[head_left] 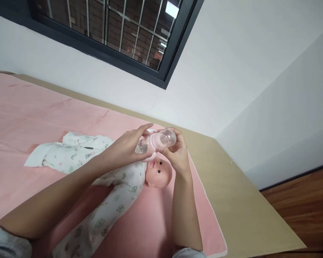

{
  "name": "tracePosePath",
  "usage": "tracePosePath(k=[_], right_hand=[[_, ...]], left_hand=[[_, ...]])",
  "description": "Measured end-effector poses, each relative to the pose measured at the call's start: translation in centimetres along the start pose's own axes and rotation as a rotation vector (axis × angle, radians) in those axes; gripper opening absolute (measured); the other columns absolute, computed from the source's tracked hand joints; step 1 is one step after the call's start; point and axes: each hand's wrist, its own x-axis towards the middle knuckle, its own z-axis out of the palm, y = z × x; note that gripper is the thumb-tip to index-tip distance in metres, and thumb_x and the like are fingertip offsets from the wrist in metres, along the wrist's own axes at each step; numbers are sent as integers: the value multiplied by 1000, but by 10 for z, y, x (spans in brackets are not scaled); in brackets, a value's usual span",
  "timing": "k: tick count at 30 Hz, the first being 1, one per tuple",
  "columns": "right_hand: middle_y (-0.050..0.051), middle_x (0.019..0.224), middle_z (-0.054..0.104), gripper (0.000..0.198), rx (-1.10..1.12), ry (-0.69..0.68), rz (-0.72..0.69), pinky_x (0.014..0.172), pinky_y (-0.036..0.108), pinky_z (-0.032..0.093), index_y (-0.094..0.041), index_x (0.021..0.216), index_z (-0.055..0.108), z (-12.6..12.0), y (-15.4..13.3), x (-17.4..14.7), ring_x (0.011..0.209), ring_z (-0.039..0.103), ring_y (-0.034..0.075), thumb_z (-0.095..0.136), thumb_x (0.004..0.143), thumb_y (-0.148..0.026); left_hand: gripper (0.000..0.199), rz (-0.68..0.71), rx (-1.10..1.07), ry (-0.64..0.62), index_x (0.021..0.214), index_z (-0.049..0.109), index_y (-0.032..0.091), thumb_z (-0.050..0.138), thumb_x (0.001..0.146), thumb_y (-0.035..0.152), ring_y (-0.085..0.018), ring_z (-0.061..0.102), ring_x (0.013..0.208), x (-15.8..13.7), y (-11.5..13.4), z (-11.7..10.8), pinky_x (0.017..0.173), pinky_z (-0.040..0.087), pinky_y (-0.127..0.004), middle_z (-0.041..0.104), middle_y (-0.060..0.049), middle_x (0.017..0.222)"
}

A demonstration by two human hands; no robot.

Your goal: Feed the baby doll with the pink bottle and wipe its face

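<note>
A clear baby bottle with a pale pink collar and handles (pixel 153 141) is held above a doll, its capped end tilted up to the right. My left hand (pixel 133 143) wraps round the bottle's body, thumb below and fingers above. Around the clear cap end, my right hand (pixel 177 148) has its fingers closed, the thumb near the collar. Below my hands lies the baby doll (pixel 161 173) on its back, in white clothes with small printed animals. My left forearm crosses in front of part of its body.
The doll lies on a pink mat (pixel 148 222) with a white edge, over a light wooden board (pixel 223 186). A white wall (pixel 199 100) and a dark-framed window (pixel 164 77) stand behind. Brown wood flooring (pixel 307 200) shows at the right.
</note>
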Motion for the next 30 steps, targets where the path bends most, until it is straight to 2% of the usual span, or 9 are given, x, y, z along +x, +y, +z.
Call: tracePosePath(k=[3,6,10,13,15,17,21,30], right_hand=[[6,121,66,63,16,-41,-4,99,38,52,-28,115,53,10,-2,-2,118,62,22,88,64,-43],[5,124,65,63,46,-77,-2,100,38,52,-29,116,54,15,-1,-4,119,61,22,87,65,-42],[4,131,60,59,26,-76,-3,105,38,49,-30,119,56,19,-5,-7,124,58,21,85,69,-40],[4,138,56,63,-20,-54,0,109,40,46,-31,124,56,22,-13,-10,131,52,21,85,69,-39],[4,136,58,62,-40,-23,19,108,40,47,-32,124,57,24,-17,-11,129,54,22,84,70,-39],[4,132,60,55,-53,13,52,105,40,50,-31,121,60,25,-21,-12,123,57,22,82,72,-40],[3,125,64,47,-69,20,110,98,37,54,-29,116,62,25,-23,-14,114,62,20,81,74,-39],[3,116,66,44,-61,-5,134,93,35,56,-29,113,63,23,-25,-16,109,63,19,81,73,-37]], left_hand=[[85,-16,-44,-31,153,27,24,63,77,37,-29,58,119,-1,5,-2,94,48,-39,59,-9,135],[88,-52,-94,-76,153,26,25,58,72,24,-24,65,98,-1,6,-2,76,51,-31,66,-6,121],[86,-47,-133,-46,148,34,26,56,65,18,-21,65,88,1,3,-1,66,48,-26,68,-2,111],[74,-8,-93,4,138,46,26,59,65,19,-23,65,95,3,0,0,76,49,-30,68,-2,113],[61,23,-9,42,128,56,25,60,67,21,-25,63,102,4,-1,0,90,46,-37,68,-2,116],[49,35,58,44,117,63,24,59,68,21,-25,63,100,4,-1,0,96,41,-42,69,-2,112],[40,36,76,2,107,68,23,58,69,22,-22,63,86,5,-2,-2,91,41,-40,70,0,96],[43,66,103,-9,110,69,25,58,69,23,-22,62,86,4,-6,-3,92,38,-41,70,0,94]])
